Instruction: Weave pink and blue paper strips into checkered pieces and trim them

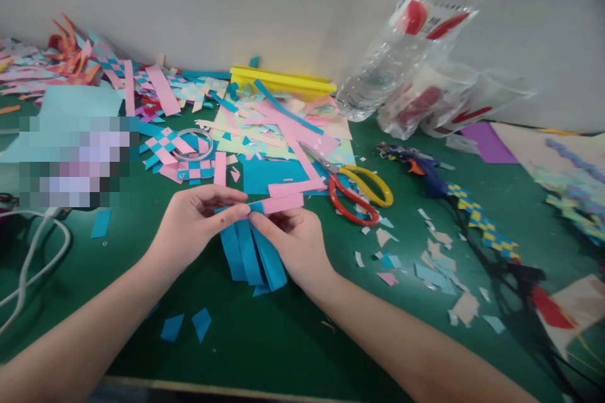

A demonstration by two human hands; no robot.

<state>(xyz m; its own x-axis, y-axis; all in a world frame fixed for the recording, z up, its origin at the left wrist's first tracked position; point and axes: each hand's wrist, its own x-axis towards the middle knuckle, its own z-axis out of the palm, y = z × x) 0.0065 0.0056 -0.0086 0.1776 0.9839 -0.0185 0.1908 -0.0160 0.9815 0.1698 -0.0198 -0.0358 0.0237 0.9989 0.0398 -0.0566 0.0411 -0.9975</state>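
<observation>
My left hand point(203, 220) and my right hand point(295, 233) meet at the middle of the table. Both pinch a piece of paper weaving, its blue paper strips point(250, 252) hanging down below the fingers. A pink paper strip point(283, 202) crosses the blue ones and sticks out to the right from my fingertips. Just beyond lies another pink strip point(295, 187), close to my right fingers. Scissors point(357, 192) with one red and one yellow handle rest beyond my right hand, blades pointing away. My fingers hide part of where the strips cross.
Cut strips and woven scraps point(165, 145) heap along the wall. A yellow bar point(283, 80), a clear plastic bottle sleeve point(406, 31) and plastic cups point(449, 97) stand behind. At right are a blue glue gun point(432, 179) with its cord and paper bits. A white cable point(33, 252) curls left.
</observation>
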